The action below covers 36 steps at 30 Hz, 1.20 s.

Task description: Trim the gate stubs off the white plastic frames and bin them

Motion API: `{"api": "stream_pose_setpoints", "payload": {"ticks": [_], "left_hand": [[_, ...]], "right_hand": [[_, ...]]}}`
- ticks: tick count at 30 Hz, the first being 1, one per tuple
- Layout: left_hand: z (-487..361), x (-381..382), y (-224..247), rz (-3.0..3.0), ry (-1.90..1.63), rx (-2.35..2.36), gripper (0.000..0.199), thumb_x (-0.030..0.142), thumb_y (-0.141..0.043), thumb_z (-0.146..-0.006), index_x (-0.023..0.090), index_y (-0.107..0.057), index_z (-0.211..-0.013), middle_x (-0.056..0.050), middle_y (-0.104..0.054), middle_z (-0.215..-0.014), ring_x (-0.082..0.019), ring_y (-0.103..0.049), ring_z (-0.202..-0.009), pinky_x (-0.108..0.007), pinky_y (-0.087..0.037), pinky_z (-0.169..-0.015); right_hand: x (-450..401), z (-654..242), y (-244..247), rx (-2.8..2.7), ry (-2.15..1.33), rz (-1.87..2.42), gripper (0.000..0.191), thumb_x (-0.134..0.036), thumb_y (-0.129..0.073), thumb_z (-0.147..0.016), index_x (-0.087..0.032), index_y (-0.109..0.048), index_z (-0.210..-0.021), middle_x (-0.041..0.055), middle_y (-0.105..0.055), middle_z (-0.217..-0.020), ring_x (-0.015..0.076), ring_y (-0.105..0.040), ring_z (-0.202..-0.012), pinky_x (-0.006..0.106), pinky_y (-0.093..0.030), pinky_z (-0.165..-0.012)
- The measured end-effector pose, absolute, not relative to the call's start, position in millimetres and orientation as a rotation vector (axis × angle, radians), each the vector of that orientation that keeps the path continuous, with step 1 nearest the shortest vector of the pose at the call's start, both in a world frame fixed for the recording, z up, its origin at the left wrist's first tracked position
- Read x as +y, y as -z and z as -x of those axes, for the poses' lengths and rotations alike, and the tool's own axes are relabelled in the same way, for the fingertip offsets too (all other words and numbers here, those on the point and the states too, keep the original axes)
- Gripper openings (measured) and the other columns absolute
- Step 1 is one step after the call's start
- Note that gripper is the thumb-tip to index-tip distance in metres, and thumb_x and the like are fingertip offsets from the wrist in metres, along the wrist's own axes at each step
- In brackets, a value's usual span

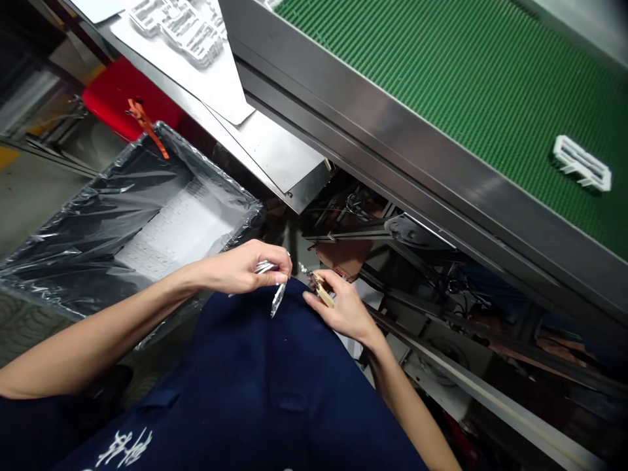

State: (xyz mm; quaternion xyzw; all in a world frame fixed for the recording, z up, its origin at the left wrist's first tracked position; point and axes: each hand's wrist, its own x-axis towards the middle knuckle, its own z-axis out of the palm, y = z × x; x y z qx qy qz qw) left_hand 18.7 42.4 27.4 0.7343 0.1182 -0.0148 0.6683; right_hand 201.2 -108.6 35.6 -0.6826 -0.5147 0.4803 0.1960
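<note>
My left hand [248,268] is closed on a white plastic part [278,299], which hangs below the fingertips; more white pieces show between the curled fingers. Close by on the right, my right hand [346,307] is wrapped round a pair of pliers [324,294] with cream handles. Their dark metal head points up toward the left hand, apart from the white part. Both hands are in front of my dark blue shirt. The fingers partly cover the pliers and the held pieces.
A green ribbed conveyor belt [441,72] with a metal side rail carries one white frame-shaped part [582,163]. White parts [184,29] are piled on white sheets at upper left. A bin lined with clear plastic [93,216] stands below, beside a red stool [118,98].
</note>
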Motion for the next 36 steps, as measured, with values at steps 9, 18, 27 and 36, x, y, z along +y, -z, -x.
{"api": "stream_pose_setpoints", "payload": {"ticks": [9,18,27,36], "left_hand": [[-13.4,49.1,-30.5,-1.722,0.087,0.301,0.021,0.031,-0.049,-0.088,0.014,-0.058,-0.080,-0.003,-0.058,-0.078,-0.015,-0.051,-0.070,-0.024,-0.036,-0.063],[-15.3,50.0,-34.4,-1.772,0.112,0.279,0.017,0.027,-0.050,-0.086,0.015,-0.055,-0.074,0.000,-0.056,-0.072,-0.014,-0.048,-0.064,-0.024,-0.033,-0.060],[-13.7,44.7,-27.3,-1.739,0.118,0.292,0.017,0.028,-0.050,-0.085,0.016,-0.056,-0.074,-0.001,-0.056,-0.070,-0.014,-0.048,-0.062,-0.025,-0.033,-0.058],[-10.2,38.1,-26.7,-1.580,0.131,0.429,0.024,0.039,-0.053,-0.085,0.016,-0.056,-0.081,-0.001,-0.055,-0.072,-0.014,-0.048,-0.065,-0.024,-0.036,-0.058]], "right_hand": [[-88.7,-212.7,-76.3,-2.287,-1.001,2.123,0.024,-0.027,-0.049,-0.081,-0.020,-0.053,-0.104,0.0053,-0.059,-0.091,0.0205,-0.053,-0.085,0.031,-0.037,-0.075],[-68.5,-210.7,-96.1,-2.627,-0.889,2.079,0.016,-0.026,-0.051,-0.076,-0.018,-0.054,-0.091,0.0064,-0.057,-0.083,0.0221,-0.052,-0.082,0.034,-0.034,-0.074],[-46.4,-209.5,-101.2,-2.751,-0.894,1.949,0.004,-0.018,-0.053,-0.070,-0.020,-0.053,-0.074,0.0047,-0.056,-0.066,0.0187,-0.054,-0.061,0.029,-0.026,-0.054],[-54.1,-211.1,-88.8,-2.516,-1.123,2.047,0.006,-0.016,-0.052,-0.069,-0.022,-0.053,-0.068,0.0012,-0.056,-0.058,0.0139,-0.047,-0.046,0.027,-0.019,-0.047]]}}
